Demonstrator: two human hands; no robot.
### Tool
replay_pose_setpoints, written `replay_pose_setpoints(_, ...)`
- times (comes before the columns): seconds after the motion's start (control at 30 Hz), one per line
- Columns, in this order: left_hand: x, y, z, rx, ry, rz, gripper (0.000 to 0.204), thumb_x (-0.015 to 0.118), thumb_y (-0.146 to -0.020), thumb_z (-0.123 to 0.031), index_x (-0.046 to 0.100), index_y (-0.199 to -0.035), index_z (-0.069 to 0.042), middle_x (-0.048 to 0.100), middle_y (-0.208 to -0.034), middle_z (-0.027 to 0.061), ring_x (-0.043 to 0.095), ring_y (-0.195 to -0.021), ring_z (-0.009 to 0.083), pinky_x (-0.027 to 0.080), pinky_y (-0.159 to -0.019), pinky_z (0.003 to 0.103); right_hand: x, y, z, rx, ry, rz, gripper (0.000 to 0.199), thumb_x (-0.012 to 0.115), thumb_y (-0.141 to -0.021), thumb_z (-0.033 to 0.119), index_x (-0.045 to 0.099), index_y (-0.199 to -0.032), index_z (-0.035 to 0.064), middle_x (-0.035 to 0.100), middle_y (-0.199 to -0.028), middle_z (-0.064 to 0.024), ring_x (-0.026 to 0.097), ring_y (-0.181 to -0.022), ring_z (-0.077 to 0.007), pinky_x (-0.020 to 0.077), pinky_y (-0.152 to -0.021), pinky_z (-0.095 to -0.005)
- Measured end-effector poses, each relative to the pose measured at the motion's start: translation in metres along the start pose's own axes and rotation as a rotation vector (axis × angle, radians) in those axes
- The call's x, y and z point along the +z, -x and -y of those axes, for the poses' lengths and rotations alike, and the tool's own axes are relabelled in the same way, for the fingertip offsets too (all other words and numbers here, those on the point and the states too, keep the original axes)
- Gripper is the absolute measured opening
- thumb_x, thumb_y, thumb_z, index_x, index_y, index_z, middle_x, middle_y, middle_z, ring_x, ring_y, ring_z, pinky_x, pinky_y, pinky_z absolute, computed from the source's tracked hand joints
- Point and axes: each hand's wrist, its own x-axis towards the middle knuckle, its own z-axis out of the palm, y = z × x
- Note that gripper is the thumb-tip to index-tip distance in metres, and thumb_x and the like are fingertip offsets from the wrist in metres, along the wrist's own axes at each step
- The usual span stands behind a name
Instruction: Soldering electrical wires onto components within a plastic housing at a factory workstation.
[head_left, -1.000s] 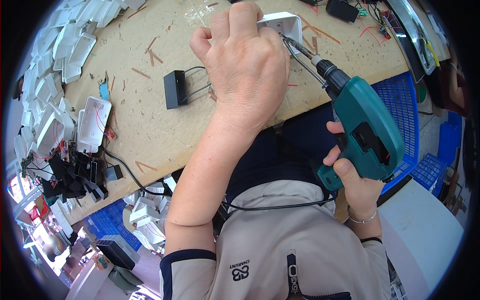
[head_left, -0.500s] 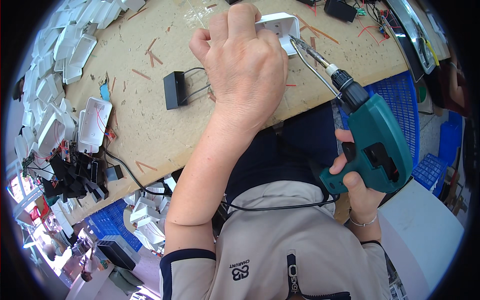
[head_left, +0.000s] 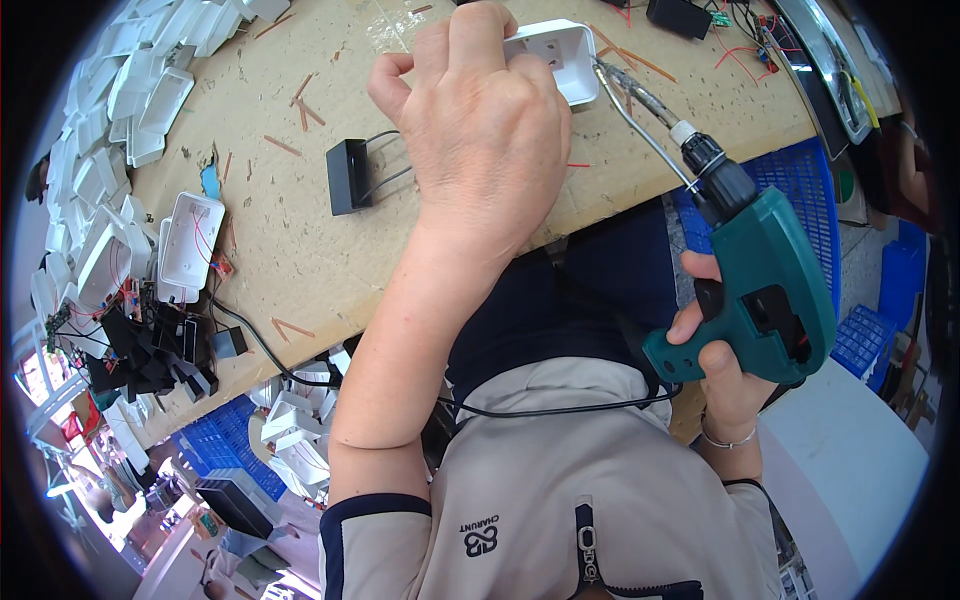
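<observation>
My left hand (head_left: 490, 135) is closed at the far side of the table, its fingers bent around the left end of a small white plastic case (head_left: 574, 62). The fingertips are largely hidden behind the hand. In my right hand (head_left: 728, 375) is a green pistol-grip soldering gun (head_left: 775, 270), its handle wrapped by the fingers and its trigger under the index finger. The gun's dark tip and thin metal feed tube (head_left: 648, 140) point at the right rim of the case. A black box-shaped part (head_left: 348, 177) with a black cable stands left of my left wrist.
White cases (head_left: 130, 110) are heaped along the table's left side, with black parts (head_left: 150, 345) and wires near them. Brown strips (head_left: 283, 146) lie scattered on the table (head_left: 280, 240). Blue crates (head_left: 800, 200) stand below its right edge. The gun's cord (head_left: 560, 412) crosses my front.
The soldering gun has shifted slightly right, its tip drawing back from the inside of the case to the rim. My left hand and the case have moved a little left and away.
</observation>
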Motion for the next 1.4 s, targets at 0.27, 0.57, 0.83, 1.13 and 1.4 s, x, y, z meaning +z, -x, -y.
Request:
replay_pose_setpoints(0.27,-0.028,0.026,0.014,0.2,0.118,0.112,0.014,0.064,-0.066,-0.009,0.063,-0.08,-0.008,0.055,-0.093,0.0042,0.052,-0.084,0.0206,0.032,-0.076,0.033,-0.009,-0.004,-0.005,-0.1,-0.016,-0.013,0.074,0.068,-0.074,0.037,0.034,-0.121,-0.009,0.053,-0.105,-0.0272,0.058,-0.062,-0.0127,0.0488,-0.052,-0.0228)
replay_pose_setpoints(0.57,-0.028,0.021,0.004,0.214,0.132,0.493,0.006,0.057,-0.069,-0.005,0.055,-0.075,-0.003,0.049,-0.092,0.0059,0.047,-0.087,0.0222,0.033,-0.076,0.033,-0.013,-0.003,-0.007,-0.09,-0.041,0.0,0.074,0.068,-0.075,0.036,0.033,-0.123,-0.0079,0.052,-0.107,-0.0284,0.058,-0.062,-0.0123,0.049,-0.052,-0.0228)
replay_pose_setpoints(0.83,-0.025,0.03,0.005,0.336,0.051,0.436,0.011,0.053,-0.07,-0.005,0.051,-0.082,-0.004,0.052,-0.087,0.0045,0.051,-0.081,0.0194,0.032,-0.074,0.033,-0.013,-0.003,-0.011,-0.127,-0.046,-0.042,0.074,0.068,-0.075,0.036,0.033,-0.124,-0.0078,0.053,-0.106,-0.0289,0.059,-0.061,-0.0122,0.0486,-0.051,-0.0215)
replay_pose_setpoints(1.13,-0.01,0.033,0.018,0.37,0.224,0.182,0.022,0.062,-0.064,-0.002,0.057,-0.084,-0.01,0.056,-0.074,-0.0014,0.054,-0.065,0.0154,0.032,-0.067,0.033,-0.016,-0.005,-0.01,-0.126,-0.029,-0.029,0.074,0.066,-0.077,0.037,0.031,-0.124,-0.0089,0.052,-0.107,-0.0291,0.058,-0.062,-0.0117,0.0486,-0.052,-0.0212)
replay_pose_setpoints(1.4,-0.007,0.035,0.023,0.407,0.221,0.039,0.02,0.064,-0.062,-0.003,0.06,-0.08,-0.013,0.055,-0.072,-0.004,0.052,-0.065,0.0123,0.027,-0.067,0.03,-0.017,-0.006,-0.011,-0.143,-0.039,-0.009,0.074,0.066,-0.077,0.037,0.031,-0.123,-0.009,0.052,-0.107,-0.0282,0.058,-0.062,-0.0117,0.0489,-0.053,-0.0217)
